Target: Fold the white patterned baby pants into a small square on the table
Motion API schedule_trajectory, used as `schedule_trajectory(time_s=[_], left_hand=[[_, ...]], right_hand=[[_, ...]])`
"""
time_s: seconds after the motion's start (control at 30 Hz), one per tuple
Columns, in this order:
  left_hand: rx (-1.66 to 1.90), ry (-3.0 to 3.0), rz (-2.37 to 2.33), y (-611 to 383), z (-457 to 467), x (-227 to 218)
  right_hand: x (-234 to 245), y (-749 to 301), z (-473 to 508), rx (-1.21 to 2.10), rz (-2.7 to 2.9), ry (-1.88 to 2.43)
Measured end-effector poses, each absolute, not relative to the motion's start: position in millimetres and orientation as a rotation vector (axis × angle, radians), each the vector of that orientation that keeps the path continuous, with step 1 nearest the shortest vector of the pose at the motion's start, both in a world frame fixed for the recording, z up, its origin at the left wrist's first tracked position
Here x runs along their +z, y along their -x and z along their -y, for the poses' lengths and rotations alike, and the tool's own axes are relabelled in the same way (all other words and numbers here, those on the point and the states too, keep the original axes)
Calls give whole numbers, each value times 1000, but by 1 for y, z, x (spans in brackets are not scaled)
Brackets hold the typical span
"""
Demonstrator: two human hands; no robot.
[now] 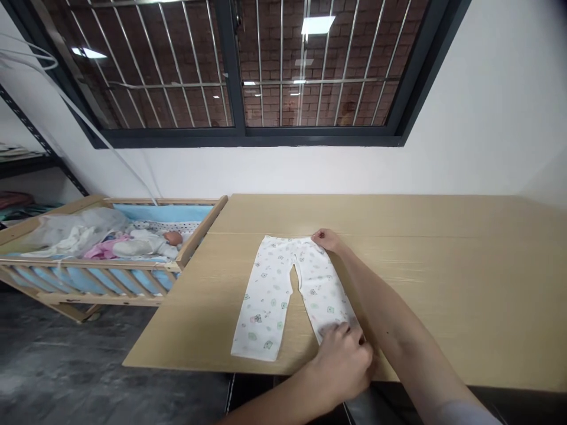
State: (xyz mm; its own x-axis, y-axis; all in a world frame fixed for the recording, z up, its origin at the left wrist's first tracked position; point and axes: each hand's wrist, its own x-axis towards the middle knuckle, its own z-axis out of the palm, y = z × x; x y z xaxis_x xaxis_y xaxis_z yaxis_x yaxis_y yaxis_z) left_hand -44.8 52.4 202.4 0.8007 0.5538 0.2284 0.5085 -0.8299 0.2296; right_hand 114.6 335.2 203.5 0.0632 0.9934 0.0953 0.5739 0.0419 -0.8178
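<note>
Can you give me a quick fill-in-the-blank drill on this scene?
1. The pants lie flat on the ____.
2. The right hand grips the pants at the ____.
3. The left hand grips one leg at its ____.
4. The doll lies in the ____.

Missing words: table; waistband; cuff; crib

We see two bare forearms entering from the bottom edge. Our left hand (343,366) and right hand (326,239) wear no gloves, rings, watch or bracelets that we can make out. Only at the lower right corner does a pale grey-white sleeve (465,410) show on the right upper arm; the left arm is uncovered.
</note>
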Motion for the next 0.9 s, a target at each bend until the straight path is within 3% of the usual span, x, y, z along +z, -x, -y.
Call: schedule_trajectory(time_s=[0.23, 0.43, 0.67, 0.9], left_hand=[[1032, -1959, -1023, 83, -38, 235], [1181, -1136, -1117, 160, -23, 256], [1295, -776, -1361, 237, -11, 233], [1289, -805, -1512, 253, -4, 210]], right_hand=[[237, -100, -328, 665, 1589, 1716], [278, -51, -338, 622, 1631, 1726], [270, 37, -351, 656, 1690, 1758], [244, 87, -340, 648, 1747, 1731]])
